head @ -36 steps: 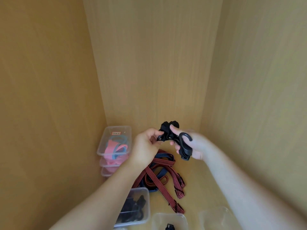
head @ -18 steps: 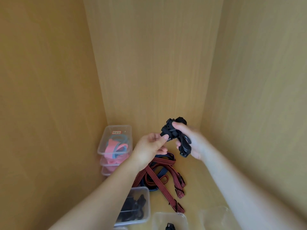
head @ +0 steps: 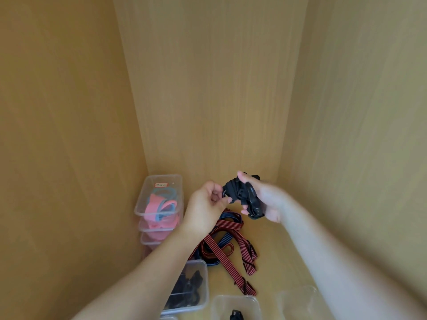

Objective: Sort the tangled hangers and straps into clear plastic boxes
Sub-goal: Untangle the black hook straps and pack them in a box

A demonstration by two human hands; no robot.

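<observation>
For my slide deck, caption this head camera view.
Both hands, left and right, grip a black strap bundle above striped straps and clear boxes.

Cabinet walls (head: 208,88) matt wood-grain; boxes (head: 159,195) clear glossy plastic; straps (head: 221,248) woven cloth.

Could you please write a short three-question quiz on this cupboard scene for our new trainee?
1. True or false: both hands hold the black strap bundle.
2. What lies on the shelf floor under the hands? A) striped straps B) a coiled rope C) a folded towel
3. What colours are the items in the top box of the stack at the back left?

Key: 1. True: the left hand pinches its edge and the right hand has the main grip. 2. A, the striped straps. 3. Pink and light blue.
</observation>
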